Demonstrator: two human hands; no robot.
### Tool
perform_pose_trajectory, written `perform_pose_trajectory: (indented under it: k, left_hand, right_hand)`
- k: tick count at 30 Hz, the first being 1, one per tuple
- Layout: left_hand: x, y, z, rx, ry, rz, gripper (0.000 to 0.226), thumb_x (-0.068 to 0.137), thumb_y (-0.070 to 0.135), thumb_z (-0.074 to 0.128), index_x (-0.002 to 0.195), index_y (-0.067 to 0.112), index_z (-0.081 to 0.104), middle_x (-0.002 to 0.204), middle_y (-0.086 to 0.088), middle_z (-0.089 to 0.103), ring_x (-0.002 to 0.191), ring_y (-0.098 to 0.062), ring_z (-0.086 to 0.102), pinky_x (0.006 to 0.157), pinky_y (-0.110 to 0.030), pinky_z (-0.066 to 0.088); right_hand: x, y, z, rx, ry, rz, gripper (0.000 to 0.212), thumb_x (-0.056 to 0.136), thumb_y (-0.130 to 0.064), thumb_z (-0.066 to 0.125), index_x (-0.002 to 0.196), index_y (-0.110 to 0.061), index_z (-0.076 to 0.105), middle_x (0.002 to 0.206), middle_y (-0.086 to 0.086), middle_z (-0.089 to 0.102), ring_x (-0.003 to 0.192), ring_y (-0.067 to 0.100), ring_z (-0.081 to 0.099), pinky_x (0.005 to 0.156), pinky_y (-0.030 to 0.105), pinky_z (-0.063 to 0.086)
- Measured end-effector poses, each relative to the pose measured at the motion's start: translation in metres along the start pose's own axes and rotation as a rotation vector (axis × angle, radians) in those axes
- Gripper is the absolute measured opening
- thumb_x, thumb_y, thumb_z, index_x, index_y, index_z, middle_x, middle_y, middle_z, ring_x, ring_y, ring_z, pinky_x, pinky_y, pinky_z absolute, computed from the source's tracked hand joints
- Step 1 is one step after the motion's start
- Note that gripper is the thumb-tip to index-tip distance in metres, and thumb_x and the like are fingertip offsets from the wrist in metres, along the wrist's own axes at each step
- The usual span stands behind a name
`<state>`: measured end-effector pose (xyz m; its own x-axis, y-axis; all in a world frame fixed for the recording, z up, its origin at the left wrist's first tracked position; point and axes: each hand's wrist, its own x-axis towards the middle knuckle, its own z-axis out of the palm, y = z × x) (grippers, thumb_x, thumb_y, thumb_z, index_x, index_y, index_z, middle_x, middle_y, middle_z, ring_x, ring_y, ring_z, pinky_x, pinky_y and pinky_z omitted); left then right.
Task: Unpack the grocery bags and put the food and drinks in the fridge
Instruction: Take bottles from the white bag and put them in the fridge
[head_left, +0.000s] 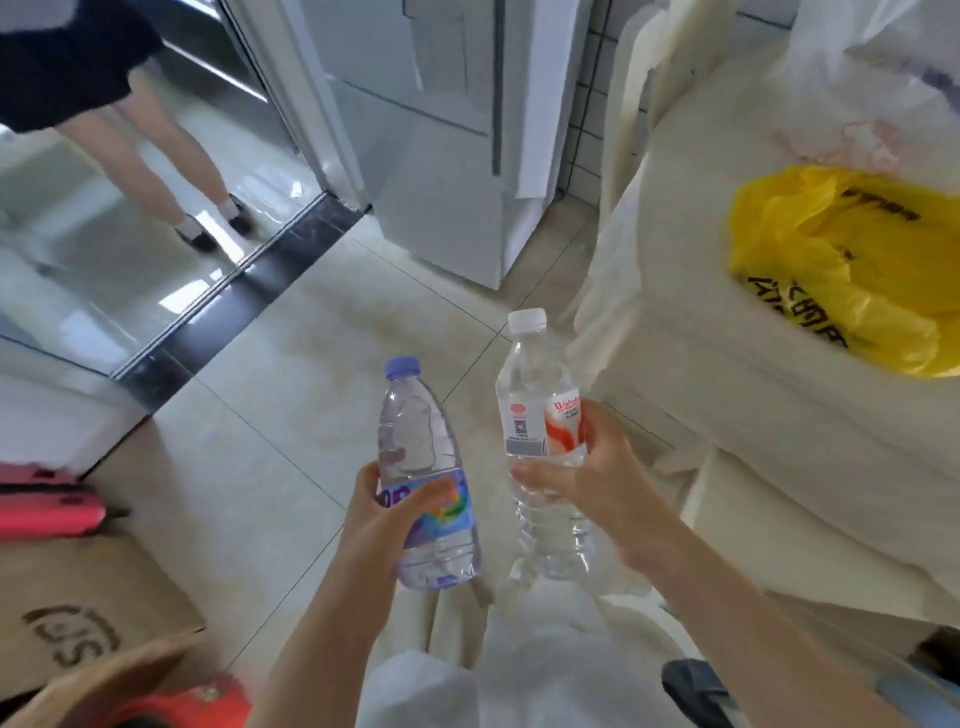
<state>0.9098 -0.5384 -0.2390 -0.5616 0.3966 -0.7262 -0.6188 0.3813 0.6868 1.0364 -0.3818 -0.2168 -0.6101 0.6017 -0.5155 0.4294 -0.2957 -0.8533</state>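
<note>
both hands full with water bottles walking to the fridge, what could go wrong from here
1. The fridge looks shut, and the left hand and right hand each hold a bottle, so no hand is free for the door.
2. The purple-capped bottle and white-capped bottle are smooth plastic held one-handed at the label; either might slip onto the tile floor.
3. Another person's legs stand near the doorway; a collision is possible.

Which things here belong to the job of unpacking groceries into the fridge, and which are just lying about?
Part of the job:
- blue-capped bottle in the left hand
- white-capped bottle in the right hand
- yellow bag
- clear bag

Lying about:
- cardboard box
- pink case
</note>
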Motion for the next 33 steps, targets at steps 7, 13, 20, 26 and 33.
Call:
perform_pose_trajectory:
  k: [7, 13, 20, 26, 33]
  left_hand:
    - [0.018, 0.022, -0.078, -0.083, 0.165, 0.043, 0.088, 0.039, 0.025, 0.085, 0.12, 0.022, 0.05, 0.103, -0.005, 0.069, 0.089, -0.025, 0.071, 0.078, -0.04, 0.057]
    - [0.07, 0.061, -0.161, -0.089, 0.246, 0.072, 0.072, 0.065, 0.012, 0.086, 0.122, 0.028, 0.044, 0.102, 0.004, 0.065, 0.09, -0.017, 0.067, 0.069, -0.029, 0.054]
    - [0.132, 0.13, -0.232, -0.004, 0.243, 0.111, 0.068, 0.064, 0.013, 0.087, 0.121, 0.025, 0.051, 0.106, 0.002, 0.067, 0.095, -0.018, 0.067, 0.074, -0.03, 0.056]
    - [0.189, 0.194, -0.241, 0.073, 0.217, 0.123, 0.055, 0.067, 0.019, 0.087, 0.111, 0.027, 0.056, 0.1, 0.006, 0.067, 0.092, -0.013, 0.066, 0.068, -0.021, 0.052]
    - [0.273, 0.282, -0.209, 0.122, 0.163, 0.188, 0.063, 0.064, 0.014, 0.089, 0.117, 0.024, 0.057, 0.108, 0.003, 0.067, 0.1, -0.019, 0.065, 0.075, -0.026, 0.054]
  right_hand:
    - [0.044, -0.025, 0.096, -0.149, -0.131, -0.029, 0.056, 0.07, -0.019, 0.083, 0.115, -0.025, 0.05, 0.102, -0.009, 0.064, 0.083, 0.004, 0.066, 0.064, 0.014, 0.053]
    - [0.097, -0.056, 0.196, -0.216, -0.18, -0.051, 0.062, 0.066, -0.019, 0.085, 0.117, -0.025, 0.049, 0.105, -0.008, 0.063, 0.09, 0.003, 0.063, 0.061, 0.009, 0.046]
    - [0.153, -0.098, 0.273, -0.215, -0.144, -0.055, 0.065, 0.065, -0.023, 0.086, 0.117, -0.03, 0.048, 0.105, -0.013, 0.062, 0.091, 0.002, 0.062, 0.066, 0.01, 0.045]
    - [0.209, -0.138, 0.287, -0.182, -0.085, -0.034, 0.064, 0.065, -0.02, 0.085, 0.118, -0.028, 0.05, 0.107, -0.009, 0.063, 0.094, 0.005, 0.063, 0.065, 0.01, 0.048]
    - [0.312, -0.194, 0.268, -0.159, 0.06, -0.059, 0.066, 0.064, -0.019, 0.086, 0.118, -0.028, 0.051, 0.107, -0.007, 0.065, 0.096, 0.012, 0.065, 0.089, 0.036, 0.054]
